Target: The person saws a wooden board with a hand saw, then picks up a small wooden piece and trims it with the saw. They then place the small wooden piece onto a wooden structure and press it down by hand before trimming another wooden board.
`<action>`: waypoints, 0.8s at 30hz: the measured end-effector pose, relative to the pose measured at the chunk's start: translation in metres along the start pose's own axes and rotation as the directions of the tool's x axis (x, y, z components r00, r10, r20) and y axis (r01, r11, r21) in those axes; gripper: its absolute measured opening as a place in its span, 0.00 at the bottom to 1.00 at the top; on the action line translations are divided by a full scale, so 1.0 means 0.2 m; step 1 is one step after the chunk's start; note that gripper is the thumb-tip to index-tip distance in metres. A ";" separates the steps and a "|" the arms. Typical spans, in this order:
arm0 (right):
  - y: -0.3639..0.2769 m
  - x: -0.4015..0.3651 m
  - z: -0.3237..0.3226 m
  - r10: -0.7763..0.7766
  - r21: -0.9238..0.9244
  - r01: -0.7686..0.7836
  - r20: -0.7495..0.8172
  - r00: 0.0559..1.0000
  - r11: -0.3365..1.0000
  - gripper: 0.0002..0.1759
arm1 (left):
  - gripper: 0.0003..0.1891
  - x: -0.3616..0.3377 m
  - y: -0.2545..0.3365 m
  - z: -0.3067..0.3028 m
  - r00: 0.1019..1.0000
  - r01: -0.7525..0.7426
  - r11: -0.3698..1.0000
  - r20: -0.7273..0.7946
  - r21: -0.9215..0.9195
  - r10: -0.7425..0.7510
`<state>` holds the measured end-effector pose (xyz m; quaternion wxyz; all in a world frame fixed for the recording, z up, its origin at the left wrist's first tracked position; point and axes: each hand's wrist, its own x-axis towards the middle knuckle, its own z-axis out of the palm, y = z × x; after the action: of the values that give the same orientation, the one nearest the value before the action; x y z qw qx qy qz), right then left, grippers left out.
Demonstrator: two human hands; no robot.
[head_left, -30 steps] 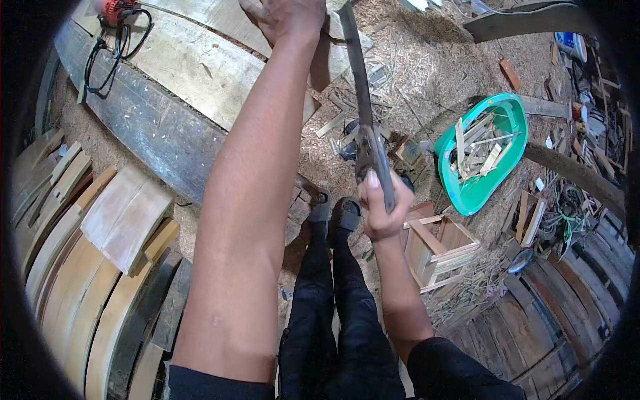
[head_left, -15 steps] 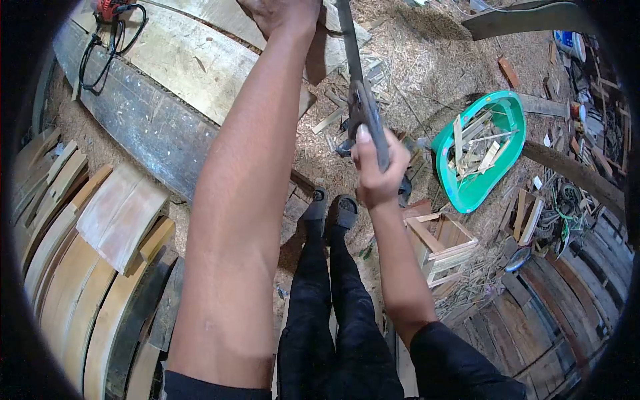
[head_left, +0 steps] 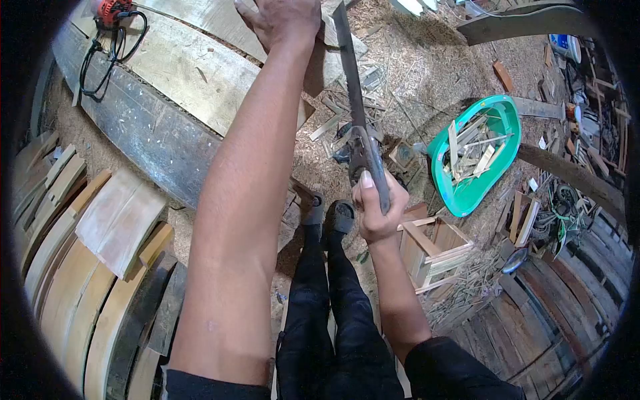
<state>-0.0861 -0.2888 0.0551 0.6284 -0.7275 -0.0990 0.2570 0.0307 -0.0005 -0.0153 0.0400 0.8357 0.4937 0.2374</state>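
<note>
My right hand (head_left: 381, 205) is wrapped round the handle of a handsaw (head_left: 351, 73), thumb along its side. The saw's toothed blade points away from me and passes over the right end of a pale board (head_left: 335, 59). At the top edge of the view, my left hand (head_left: 288, 21) lies on that board with the thumb spread out to the left. The tips of its other fingers are cut off or hidden. Beneath are wide planks (head_left: 180, 57) on a dark, paint-spotted workbench beam (head_left: 150, 130).
A red power tool (head_left: 112, 9) with a black cord lies at upper left. To the right, a green tub (head_left: 460, 200) holds wood offcuts. A small wooden crate (head_left: 437, 250) stands beside my right forearm. Stacked boards (head_left: 120, 217) fill the left; sawdust covers the floor.
My right hand and the saw have come back toward me, showing more of the toothed blade. The view has shifted slightly, and more of my left hand shows on the board.
</note>
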 end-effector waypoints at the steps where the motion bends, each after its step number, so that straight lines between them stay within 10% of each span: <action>1: 0.00 -0.01 -0.01 0.014 -0.018 -0.014 -0.008 1.000 1.000 0.11 | 0.32 0.00 0.01 0.01 1.000 0.007 1.000 0.010 -0.016 -0.007; 24: 0.06 0.14 0.07 -0.007 0.027 0.007 0.006 1.000 1.000 0.12 | 0.32 0.00 0.04 -0.04 1.000 0.030 0.997 0.011 -0.073 -0.029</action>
<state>-0.0715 -0.2648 0.0360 0.6389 -0.7177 -0.1001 0.2582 0.0332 -0.0057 -0.0057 0.0765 0.8274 0.4967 0.2507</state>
